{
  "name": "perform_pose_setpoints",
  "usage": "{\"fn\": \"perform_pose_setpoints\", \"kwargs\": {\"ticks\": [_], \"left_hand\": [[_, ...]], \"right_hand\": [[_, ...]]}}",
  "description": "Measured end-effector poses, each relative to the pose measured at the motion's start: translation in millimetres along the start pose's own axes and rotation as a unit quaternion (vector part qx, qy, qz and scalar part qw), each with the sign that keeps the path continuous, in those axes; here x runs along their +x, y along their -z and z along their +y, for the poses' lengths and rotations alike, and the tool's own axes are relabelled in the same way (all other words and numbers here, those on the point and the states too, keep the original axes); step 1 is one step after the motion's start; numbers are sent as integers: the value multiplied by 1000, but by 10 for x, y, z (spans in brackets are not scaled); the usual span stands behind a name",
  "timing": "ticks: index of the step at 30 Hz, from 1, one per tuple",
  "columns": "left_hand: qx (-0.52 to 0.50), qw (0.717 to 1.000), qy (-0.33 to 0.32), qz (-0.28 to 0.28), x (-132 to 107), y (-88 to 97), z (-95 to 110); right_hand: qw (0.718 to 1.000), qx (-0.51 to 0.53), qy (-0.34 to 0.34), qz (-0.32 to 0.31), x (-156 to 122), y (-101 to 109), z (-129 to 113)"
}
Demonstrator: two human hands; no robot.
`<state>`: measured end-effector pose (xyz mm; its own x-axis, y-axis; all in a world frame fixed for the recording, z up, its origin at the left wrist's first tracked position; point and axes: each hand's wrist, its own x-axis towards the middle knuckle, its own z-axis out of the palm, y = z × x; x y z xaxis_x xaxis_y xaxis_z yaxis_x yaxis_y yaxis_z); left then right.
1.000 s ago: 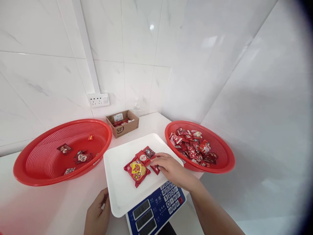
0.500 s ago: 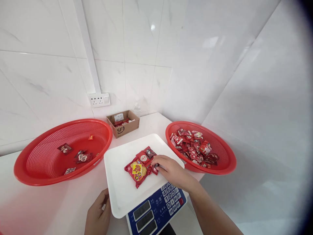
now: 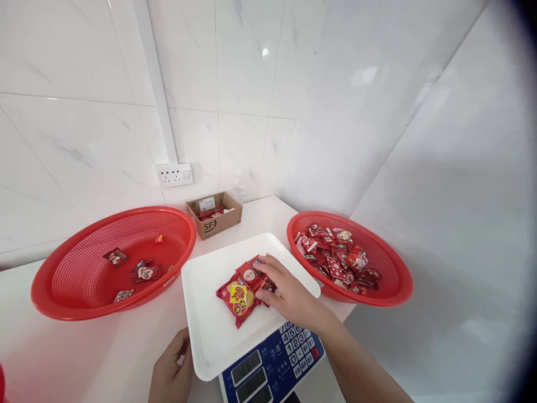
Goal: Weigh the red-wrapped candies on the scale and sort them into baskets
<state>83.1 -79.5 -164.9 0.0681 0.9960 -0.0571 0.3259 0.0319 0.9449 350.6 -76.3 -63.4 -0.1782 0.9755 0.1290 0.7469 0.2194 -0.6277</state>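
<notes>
My right hand (image 3: 289, 291) is over the white scale tray (image 3: 205, 341), thumb and fingers spread around several small red snack packets. Its fingertips touch them and partly cover a dark packet (image 3: 268, 284). Beside them lie a red packet with a round pale label (image 3: 249, 275) and a larger clear-fronted biscuit packet (image 3: 239, 296) with a yellow label. At the tray's left edge my left hand (image 3: 172, 366) is loosely curled, a gap showing between thumb and forefinger; some fingertips are hidden by the tray. Under the tray sits a blue digital scale (image 3: 279, 364).
A red perforated basket (image 3: 84, 240) on the left holds a few packets. Another red basket (image 3: 394, 280) on the right holds many more. Behind the tray stands an open cardboard box (image 3: 222, 223) with packets inside. Tiled walls border the white table (image 3: 268, 210).
My right hand has opened its fingers from a pinch at a small dark packet and now spans the small packets. The left hand has stayed beside the tray. The view has shifted slightly.
</notes>
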Motion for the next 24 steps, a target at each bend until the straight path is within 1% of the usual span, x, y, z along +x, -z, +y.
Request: {"fn": "perform_pose_setpoints", "kwargs": {"ticks": [4, 6, 9, 12, 15, 17, 19, 20, 22, 23, 24], "left_hand": [[2, 1000, -1, -5, 0, 11, 2], [-3, 1000, 0, -1, 0, 10, 14], [-17, 1000, 3, 3, 2, 0, 28], [-22, 1000, 2, 1, 2, -9, 26], [-13, 1000, 2, 3, 5, -5, 19], [-6, 1000, 2, 2, 8, 2, 21], [-2, 1000, 5, 2, 11, 8, 33], [-1, 1000, 7, 3, 11, 9, 41], [-3, 1000, 11, 11, 10, 8, 60], [-5, 1000, 13, 15, 7, 7, 67], [-7, 1000, 13, 17, 4, 4, 72]], "right_hand": [[995, -63, 15, -69, 68, -56, -104], [992, -88, 21, -90, 111, -94, -134], [988, -104, 13, -112, 180, -152, -124], [987, -113, -1, -114, 243, -191, -85], [988, -117, 0, -97, 271, -198, -74], [992, -95, 8, -82, 248, -183, -86], [998, -44, 19, -40, 179, -154, -85], [1000, -13, 20, -3, 126, -136, -69], [993, 53, 10, 106, -13, -95, 9], [982, 81, -1, 173, -97, -76, 72], [964, 105, -15, 243, -189, -60, 149]]}}
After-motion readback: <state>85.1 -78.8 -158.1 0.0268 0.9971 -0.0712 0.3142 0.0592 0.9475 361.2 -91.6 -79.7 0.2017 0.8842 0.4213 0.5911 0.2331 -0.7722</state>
